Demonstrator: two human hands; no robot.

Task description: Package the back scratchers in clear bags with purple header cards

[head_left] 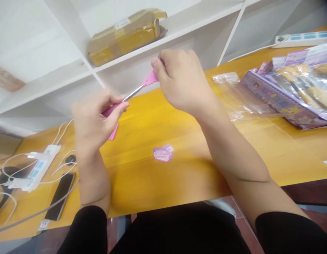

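Note:
Above the table I hold a slim stick with a pink handle, a thin silver shaft and a flat pink end; its exact kind I cannot tell. My left hand is closed round the pink handle, thumb along it. My right hand pinches the flat pink end, and its fingers hide the tip. Behind my left hand, a pink strip shows, partly covered by the hand. Several small overlapping purple-pink cards lie on the table between my forearms.
At right, a purple printed box holds several plastic-wrapped items, beside clear plastic bags. On the left are a power strip, cables and a dark phone. A taped parcel sits on the white shelf behind the wooden table.

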